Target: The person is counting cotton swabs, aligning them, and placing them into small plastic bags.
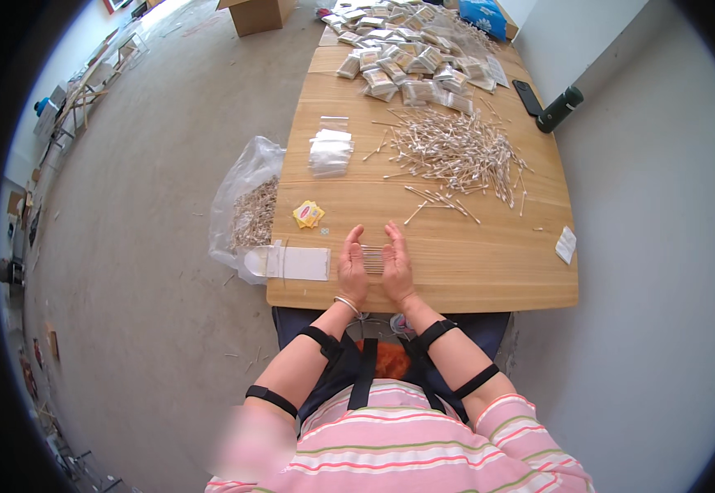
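My left hand (352, 267) and my right hand (397, 264) stand on edge near the front of the wooden table, palms facing each other, fingers stretched forward. Between them a row of cotton swabs (372, 259) lies crosswise on the tabletop, the ends against or close to my palms. Both hands are open and appear to brace the row from its two sides rather than grip it. The swab tips are hidden by my hands. Just left of my left hand lies a white rectangular card or box (304, 264). Yellow printed cards (308, 214) are stacked beyond it.
A big heap of loose swabs (456, 152) covers the table's right middle, with stray swabs (442, 204) nearer. Clear bags (330, 154) lie left; packed swabs (407, 57) pile behind. A dark bottle (560, 109), a phone (527, 97) and a white packet (565, 245) line the right edge.
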The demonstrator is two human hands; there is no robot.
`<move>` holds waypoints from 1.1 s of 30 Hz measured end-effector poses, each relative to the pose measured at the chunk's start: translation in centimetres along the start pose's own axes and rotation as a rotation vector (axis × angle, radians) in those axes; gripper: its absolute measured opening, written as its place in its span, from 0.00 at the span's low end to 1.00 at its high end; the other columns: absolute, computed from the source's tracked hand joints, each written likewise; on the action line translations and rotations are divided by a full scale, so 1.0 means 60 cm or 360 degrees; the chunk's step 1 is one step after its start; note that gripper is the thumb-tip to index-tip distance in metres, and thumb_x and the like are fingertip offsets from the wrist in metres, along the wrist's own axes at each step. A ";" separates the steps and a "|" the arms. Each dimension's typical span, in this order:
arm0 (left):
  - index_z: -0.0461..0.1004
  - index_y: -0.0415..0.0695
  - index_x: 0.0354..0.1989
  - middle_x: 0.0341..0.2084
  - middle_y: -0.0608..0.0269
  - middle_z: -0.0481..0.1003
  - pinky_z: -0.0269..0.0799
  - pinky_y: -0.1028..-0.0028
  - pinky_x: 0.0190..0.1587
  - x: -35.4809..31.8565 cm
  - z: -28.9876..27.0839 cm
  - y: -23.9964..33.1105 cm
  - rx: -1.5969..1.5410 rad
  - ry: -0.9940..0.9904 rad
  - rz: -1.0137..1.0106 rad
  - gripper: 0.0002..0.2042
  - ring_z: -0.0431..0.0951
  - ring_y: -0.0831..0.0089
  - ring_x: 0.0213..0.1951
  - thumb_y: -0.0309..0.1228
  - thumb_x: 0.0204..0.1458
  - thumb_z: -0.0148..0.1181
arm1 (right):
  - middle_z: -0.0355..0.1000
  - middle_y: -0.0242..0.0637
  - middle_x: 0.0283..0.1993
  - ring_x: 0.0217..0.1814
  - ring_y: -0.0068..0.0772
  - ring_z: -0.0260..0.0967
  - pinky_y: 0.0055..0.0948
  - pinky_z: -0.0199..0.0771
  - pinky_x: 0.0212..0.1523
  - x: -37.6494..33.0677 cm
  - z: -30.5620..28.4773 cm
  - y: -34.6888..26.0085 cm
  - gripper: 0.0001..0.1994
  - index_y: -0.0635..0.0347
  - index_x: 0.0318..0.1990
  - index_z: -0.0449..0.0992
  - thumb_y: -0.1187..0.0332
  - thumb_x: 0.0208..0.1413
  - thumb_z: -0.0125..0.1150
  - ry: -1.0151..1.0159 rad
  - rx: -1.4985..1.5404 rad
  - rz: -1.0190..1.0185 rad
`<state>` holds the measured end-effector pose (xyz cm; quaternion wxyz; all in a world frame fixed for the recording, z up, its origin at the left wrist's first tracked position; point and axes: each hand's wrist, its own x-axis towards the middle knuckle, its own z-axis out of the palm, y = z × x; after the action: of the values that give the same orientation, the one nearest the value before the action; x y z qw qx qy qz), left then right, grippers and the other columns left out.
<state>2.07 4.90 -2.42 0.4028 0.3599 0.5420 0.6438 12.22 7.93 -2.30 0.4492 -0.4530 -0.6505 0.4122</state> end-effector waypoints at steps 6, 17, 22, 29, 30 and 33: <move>0.60 0.34 0.60 0.58 0.53 0.63 0.51 0.71 0.65 0.002 -0.013 -0.010 -0.0215 0.0012 -0.0038 0.24 0.60 0.67 0.62 0.43 0.64 0.36 | 0.51 0.52 0.67 0.72 0.48 0.42 0.37 0.43 0.69 -0.006 -0.008 -0.002 0.23 0.71 0.60 0.59 0.61 0.65 0.39 0.0058 0.0043 0.0008; 0.56 0.35 0.62 0.62 0.53 0.58 0.48 0.70 0.66 0.012 -0.027 -0.002 -0.0218 -0.0210 -0.0158 0.28 0.55 0.66 0.65 0.47 0.64 0.34 | 0.41 0.54 0.71 0.75 0.52 0.31 0.40 0.33 0.71 -0.013 0.017 -0.005 0.29 0.71 0.66 0.47 0.60 0.63 0.40 -0.0095 -0.0095 0.0017; 0.55 0.35 0.62 0.62 0.52 0.57 0.45 0.69 0.67 0.014 -0.032 -0.009 -0.0388 -0.0156 -0.0184 0.29 0.53 0.66 0.65 0.48 0.64 0.34 | 0.36 0.55 0.71 0.75 0.52 0.28 0.44 0.31 0.71 -0.026 -0.021 -0.009 0.35 0.71 0.66 0.45 0.55 0.60 0.47 -0.0391 -0.1118 -0.0260; 0.58 0.33 0.61 0.59 0.50 0.62 0.50 0.70 0.65 0.017 -0.027 -0.008 -0.0268 -0.0199 -0.0121 0.30 0.59 0.65 0.63 0.50 0.63 0.32 | 0.33 0.56 0.72 0.75 0.51 0.24 0.44 0.23 0.72 -0.047 -0.028 -0.047 0.49 0.71 0.66 0.43 0.37 0.50 0.49 -0.0894 -0.1673 -0.0301; 0.58 0.33 0.61 0.59 0.50 0.62 0.50 0.70 0.65 0.017 -0.028 -0.006 -0.0268 -0.0202 -0.0119 0.30 0.59 0.65 0.63 0.50 0.63 0.32 | 0.32 0.56 0.72 0.75 0.51 0.23 0.44 0.21 0.72 -0.046 -0.027 -0.050 0.50 0.71 0.67 0.43 0.36 0.50 0.48 -0.0938 -0.1702 -0.0278; 0.59 0.34 0.60 0.59 0.51 0.63 0.51 0.70 0.64 0.015 -0.032 -0.005 -0.0197 -0.0250 -0.0097 0.30 0.60 0.66 0.62 0.50 0.64 0.31 | 0.33 0.56 0.72 0.75 0.51 0.24 0.45 0.22 0.72 -0.045 -0.024 -0.060 0.48 0.70 0.67 0.43 0.38 0.51 0.48 -0.0971 -0.1714 -0.0233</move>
<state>-0.01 4.96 -2.97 0.4847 0.3670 0.4787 0.6333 13.32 4.60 0.87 -0.0210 -0.4319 -0.8955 0.1053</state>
